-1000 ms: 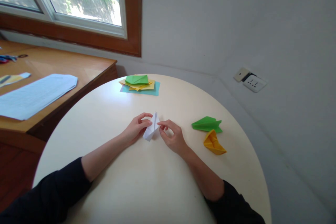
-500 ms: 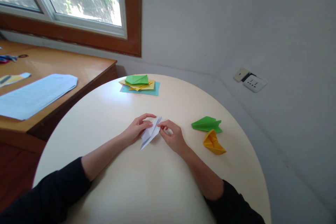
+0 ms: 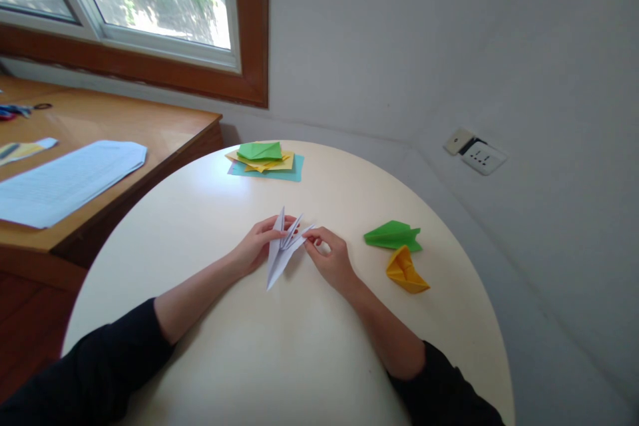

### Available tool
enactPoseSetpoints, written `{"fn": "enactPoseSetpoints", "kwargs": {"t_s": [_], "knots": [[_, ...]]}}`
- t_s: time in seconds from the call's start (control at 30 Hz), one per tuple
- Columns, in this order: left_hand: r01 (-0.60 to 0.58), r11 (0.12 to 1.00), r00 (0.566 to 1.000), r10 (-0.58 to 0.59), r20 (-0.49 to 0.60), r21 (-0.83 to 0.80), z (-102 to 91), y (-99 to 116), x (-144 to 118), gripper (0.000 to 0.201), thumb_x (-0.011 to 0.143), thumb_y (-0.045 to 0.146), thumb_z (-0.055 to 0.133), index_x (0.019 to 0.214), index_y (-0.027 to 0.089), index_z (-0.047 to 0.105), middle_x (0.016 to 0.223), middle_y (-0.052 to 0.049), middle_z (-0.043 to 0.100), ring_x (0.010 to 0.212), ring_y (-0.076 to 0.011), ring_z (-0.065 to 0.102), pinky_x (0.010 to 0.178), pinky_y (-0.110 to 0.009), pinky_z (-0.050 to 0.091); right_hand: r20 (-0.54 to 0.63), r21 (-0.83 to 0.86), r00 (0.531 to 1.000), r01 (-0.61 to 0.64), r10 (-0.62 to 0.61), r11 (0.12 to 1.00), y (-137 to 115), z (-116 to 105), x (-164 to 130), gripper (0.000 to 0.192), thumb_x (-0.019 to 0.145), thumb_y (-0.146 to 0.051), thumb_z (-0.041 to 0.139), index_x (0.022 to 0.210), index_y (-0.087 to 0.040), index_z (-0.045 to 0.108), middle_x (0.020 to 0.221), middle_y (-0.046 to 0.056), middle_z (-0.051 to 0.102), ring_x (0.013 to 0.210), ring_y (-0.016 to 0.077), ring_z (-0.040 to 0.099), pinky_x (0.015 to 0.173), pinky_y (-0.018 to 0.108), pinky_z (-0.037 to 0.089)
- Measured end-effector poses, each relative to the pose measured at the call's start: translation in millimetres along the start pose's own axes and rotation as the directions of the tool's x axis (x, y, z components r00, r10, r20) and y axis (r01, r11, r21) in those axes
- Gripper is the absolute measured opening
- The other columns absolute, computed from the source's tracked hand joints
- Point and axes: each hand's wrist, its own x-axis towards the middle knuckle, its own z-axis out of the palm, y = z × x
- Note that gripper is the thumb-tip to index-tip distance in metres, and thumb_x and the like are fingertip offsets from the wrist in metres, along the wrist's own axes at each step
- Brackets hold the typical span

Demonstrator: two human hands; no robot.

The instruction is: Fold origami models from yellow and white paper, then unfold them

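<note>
Round and pale, the counter (image 3: 249, 359) spreads beneath both hands, with a window (image 3: 160, 0) beyond the left hand and a wall socket (image 3: 483, 158) well past the right. Between the two hands is a folded white paper (image 3: 280, 258), its narrow points fanned upward and one sharp tip aimed down toward the person; whether that tip touches the counter I cannot tell. The left hand (image 3: 257, 246) is clamped on the paper's left side, thumb across the near face and fingers behind it. The right hand (image 3: 330, 259) has thumb and forefinger pinched together on the end of the rightmost point, its other fingers curled in. Just right of this hand lie a green paper plane (image 3: 394, 235) and, nearer the person, a yellow paper boat (image 3: 405, 271). Beyond the left hand, near the far edge, rests a stack of coloured papers (image 3: 264, 173).
</note>
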Motion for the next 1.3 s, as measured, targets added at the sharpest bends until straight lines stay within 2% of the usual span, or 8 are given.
{"fn": "enactPoseSetpoints", "kwargs": {"t_s": [0.17, 0.4, 0.63, 0.83, 1.0, 1.1, 1.2, 1.3], "knots": [[-0.002, 0.997, 0.998, -0.003, -0.059, -0.074, 0.4, 0, 0, 0.038, 0.063, 0.018, 0.064, 0.101, 0.014, 0.059, 0.092, -0.007, 0.066, 0.086, -0.0196, 0.060, 0.083, -0.032, 0.041, -0.090, 0.036, 0.990, -0.106, 0.109, 0.994, 3, 1, 1, 0.008, 0.075, -0.019, 0.054, 0.078, -0.019, 0.061, 0.067, -0.001, 0.061, 0.059, 0.0116, 0.055, 0.057, 0.024, 0.042], [0.030, 0.996, 0.991, -0.040, -0.131, -0.080, 4.4, 4, -2, 0.048, 0.062, 0.017, 0.063, 0.109, 0.014, 0.054, 0.077, -0.003, 0.064, 0.070, -0.0160, 0.060, 0.070, -0.029, 0.044, -0.173, 0.262, 0.921, -0.298, 0.349, 0.918, 15, -1, 3, 0.010, 0.071, -0.025, 0.057, 0.078, -0.018, 0.059, 0.060, -0.002, 0.056, 0.055, 0.0110, 0.052, 0.052, 0.023, 0.040], [0.024, 0.995, 0.990, -0.038, -0.137, -0.101, 6.0, 4, -1, 0.046, 0.062, 0.015, 0.064, 0.106, 0.013, 0.054, 0.077, -0.003, 0.064, 0.071, -0.0150, 0.060, 0.071, -0.028, 0.045, -0.199, 0.316, 0.890, -0.337, 0.409, 0.887, 15, -2, 6, 0.012, 0.069, -0.028, 0.058, 0.076, -0.018, 0.058, 0.053, -0.005, 0.051, 0.049, 0.0096, 0.047, 0.049, 0.022, 0.037], [-0.002, 0.994, 0.989, -0.014, -0.146, -0.111, 6.1, 3, -1, 0.044, 0.062, 0.015, 0.066, 0.105, 0.014, 0.055, 0.077, -0.003, 0.063, 0.071, -0.0143, 0.059, 0.072, -0.028, 0.046, -0.201, 0.318, 0.888, -0.340, 0.413, 0.885, 14, -2, 6, 0.012, 0.069, -0.029, 0.057, 0.075, -0.018, 0.056, 0.051, -0.006, 0.047, 0.047, 0.0093, 0.045, 0.048, 0.022, 0.036], [-0.020, 0.995, 0.983, 0.001, -0.185, -0.101, 5.3, 1, 1, 0.043, 0.060, 0.016, 0.069, 0.101, 0.015, 0.054, 0.078, -0.002, 0.062, 0.072, -0.0142, 0.059, 0.072, -0.028, 0.046, -0.171, 0.271, 0.910, -0.325, 0.378, 0.906, 12, 0, 5, 0.010, 0.071, -0.026, 0.054, 0.078, -0.019, 0.055, 0.051, -0.006, 0.047, 0.047, 0.0098, 0.047, 0.049, 0.023, 0.037], [-0.041, 0.996, 0.978, 0.023, -0.207, -0.083, 5.1, -1, 1, 0.042, 0.061, 0.019, 0.070, 0.100, 0.015, 0.054, 0.079, -0.001, 0.060, 0.073, -0.0137, 0.058, 0.073, -0.029, 0.045, -0.190, 0.165, 0.931, -0.281, 0.310, 0.945, 9, -2, 3, 0.011, 0.075, -0.025, 0.052, 0.083, -0.019, 0.055, 0.057, -0.004, 0.049, 0.052, 0.0106, 0.048, 0.052, 0.024, 0.039], [-0.076, 0.996, 0.971, 0.062, -0.229, -0.055, 5.1, -3, 1, 0.043, 0.061, 0.022, 0.071, 0.100, 0.015, 0.054, 0.078, -0.001, 0.060, 0.073, -0.0131, 0.058, 0.074, -0.030, 0.045, -0.248, -0.027, 0.961, -0.136, 0.126, 0.990, 1, -6, 1, 0.012, 0.077, -0.023, 0.050, 0.086, -0.020, 0.057, 0.070, 0.000, 0.054, 0.064, 0.0134, 0.051, 0.058, 0.027, 0.041], [-0.125, 0.992, 0.958, 0.119, -0.262, -0.009, 5.3, -5, 1, 0.044, 0.062, 0.025, 0.070, 0.101, 0.016, 0.053, 0.080, 0.000, 0.059, 0.075, -0.0139, 0.057, 0.077, -0.031, 0.044, -0.230, -0.177, 0.969, 0.051, -0.092, 0.983, -10, -11, -1, 0.015, 0.077, -0.023, 0.050, 0.091, -0.021, 0.056, 0.086, 0.006, 0.055, 0.084, 0.0192, 0.052, 0.068, 0.033, 0.043]]}}
